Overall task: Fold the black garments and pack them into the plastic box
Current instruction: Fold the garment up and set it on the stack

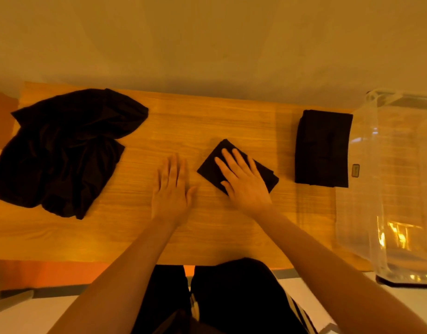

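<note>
Centrally, pressing flat: right hand (pixel 243 179), fingers straight and spread, lying palm-down on the small folded black garment (pixel 213 165), a compact square turned cornerwise on the wooden table (pixel 207 116). Just beside it, to the left: left hand (pixel 170 191), likewise flat, fingers straight and close together, resting on bare wood and touching no cloth. Neither hand gripping anything; the two lying near each other but apart.

Far left: heap of unfolded black garments (pixel 63 150), crumpled and spilling toward the table's left edge, well apart from both hands. Right: larger folded black garment (pixel 322 148), a neat upright rectangle, lying just beside the wall of the clear plastic box (pixel 388 189), touching or nearly touching it, exact contact hard to tell. Box standing at the table's right end, transparent; no dark cloth visible inside it, though reflections obscuring the bottom.

Step in hand, judging from the layout: smoothing the last crease of the small piece, folding of this item apparently being finished. Task appearing roughly midway at best: two pieces folded, none packed, a heap waiting.

Next move calling for either sliding or lifting the small square toward the box without letting its layers spring open, hence a pinch across all layers or a flat carry from beneath; alternatively reaching left into the heap and separating a single garment from the tangle.
</note>
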Demonstrator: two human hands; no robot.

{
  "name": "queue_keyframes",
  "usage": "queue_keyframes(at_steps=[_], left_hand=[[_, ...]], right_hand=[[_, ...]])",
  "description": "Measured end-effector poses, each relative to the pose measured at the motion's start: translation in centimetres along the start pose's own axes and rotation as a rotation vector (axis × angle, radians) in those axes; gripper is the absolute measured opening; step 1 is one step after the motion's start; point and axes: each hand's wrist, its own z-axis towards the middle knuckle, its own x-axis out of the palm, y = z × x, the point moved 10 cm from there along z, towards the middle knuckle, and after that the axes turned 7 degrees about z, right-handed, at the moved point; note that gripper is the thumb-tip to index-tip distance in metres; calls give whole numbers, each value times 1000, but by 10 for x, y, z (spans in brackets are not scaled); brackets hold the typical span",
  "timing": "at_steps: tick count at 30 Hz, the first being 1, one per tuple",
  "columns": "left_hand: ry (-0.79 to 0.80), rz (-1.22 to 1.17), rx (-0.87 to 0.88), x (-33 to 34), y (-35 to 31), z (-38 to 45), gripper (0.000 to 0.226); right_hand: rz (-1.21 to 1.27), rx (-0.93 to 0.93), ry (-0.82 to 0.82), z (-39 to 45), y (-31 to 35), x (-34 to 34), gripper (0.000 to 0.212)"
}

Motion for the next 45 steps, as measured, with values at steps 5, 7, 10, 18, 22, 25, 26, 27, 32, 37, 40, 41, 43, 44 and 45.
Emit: queue_keyframes(at_steps=[5, 7, 10, 18, 22, 25, 26, 27, 32, 37, 40, 41, 43, 44, 45], left_hand=[[-2, -3, -6, 2, 1, -1, 68], [-7, -3, -9, 2, 1, -3, 67], [-22, -14, -7, 0, 2, -3, 67], [7, 1, 6, 2, 1, -2, 68], [13, 15, 5, 2, 1, -1, 69], [8, 19, 4, 1, 2, 0, 69], [7, 20, 5, 2, 1, 0, 70], [6, 20, 5, 2, 1, 0, 70], [1, 17, 3, 2, 2, -1, 69], [-6, 25, 9, 2, 2, -1, 69], [-14, 18, 14, 1, 1, -1, 68], [-11, 20, 19, 0, 0, -1, 68], [4, 26, 19, 0, -2, -2, 67], [11, 21, 18, -1, -3, -2, 67], [20, 12, 20, -2, -3, -2, 66]], right_hand=[[54, 131, 51, -2, -22, 13, 58], [99, 281, 16, -24, -26, 18, 62], [126, 429, -13, -61, -25, 28, 67], [180, 711, -69, -146, -77, 34, 71], [194, 802, -87, -161, -107, 24, 76], [171, 841, -86, -163, -126, 17, 77], [162, 846, -84, -162, -132, 14, 78], [155, 848, -81, -161, -137, 11, 79], [159, 746, -62, -166, -123, 13, 75], [204, 744, -78, -180, -126, 22, 77], [217, 763, -75, -178, -129, 18, 77], [217, 755, -79, -177, -126, 17, 77], [209, 685, -92, -170, -111, 10, 71], [209, 621, -97, -162, -99, 7, 68], [219, 550, -91, -150, -86, 4, 66]])
